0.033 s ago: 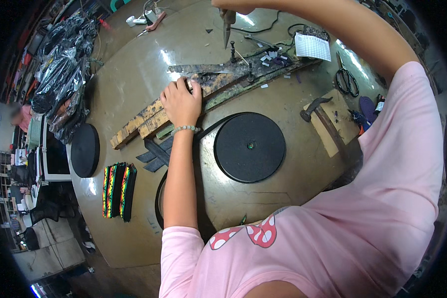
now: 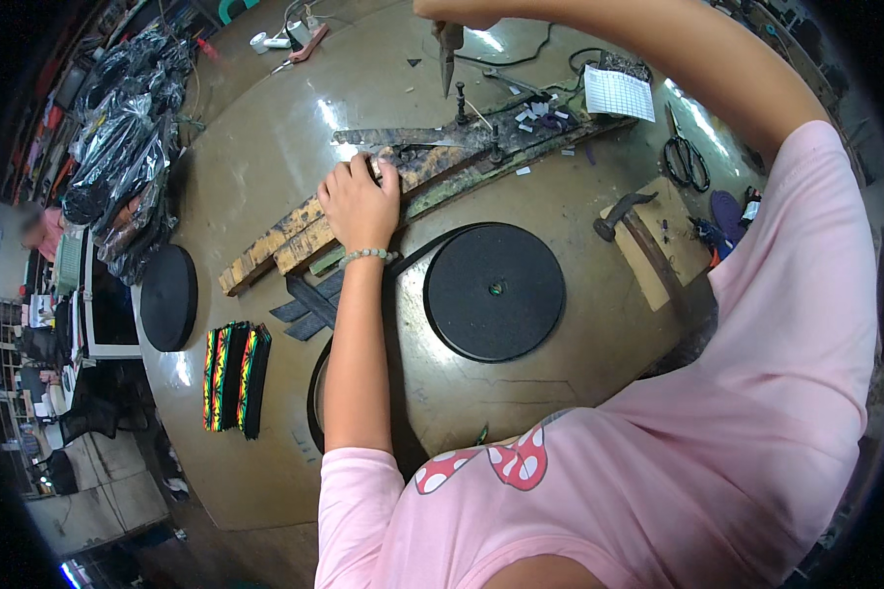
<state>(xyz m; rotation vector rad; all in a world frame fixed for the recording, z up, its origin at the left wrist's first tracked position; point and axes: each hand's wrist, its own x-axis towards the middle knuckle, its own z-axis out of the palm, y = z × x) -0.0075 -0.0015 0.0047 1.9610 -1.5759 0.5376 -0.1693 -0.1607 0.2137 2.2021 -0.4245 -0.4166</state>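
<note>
My left hand (image 2: 361, 203) lies over a worn wooden bar (image 2: 306, 240), its fingers curled over the top edge and the thumb on the near side. From a big flat roll of black webbing (image 2: 495, 292), a strap (image 2: 424, 252) runs toward my left wrist and passes out of sight behind it. At the top edge, partly cut off, my right hand (image 2: 460, 10) is closed on a tool with a dark, pointed blade (image 2: 448, 71), tip down. Below that tip, an upright bolt (image 2: 461, 102) stands on the wooden jig (image 2: 440, 167).
Short black strap pieces (image 2: 307, 306) lie left of my forearm, with patterned bands (image 2: 236, 380) and another black roll (image 2: 168, 297) further left. To the right are a hammer (image 2: 648, 245) on cardboard, scissors (image 2: 686, 162) and a paper sheet (image 2: 619, 93). Plastic-wrapped goods (image 2: 133, 128) fill the far left.
</note>
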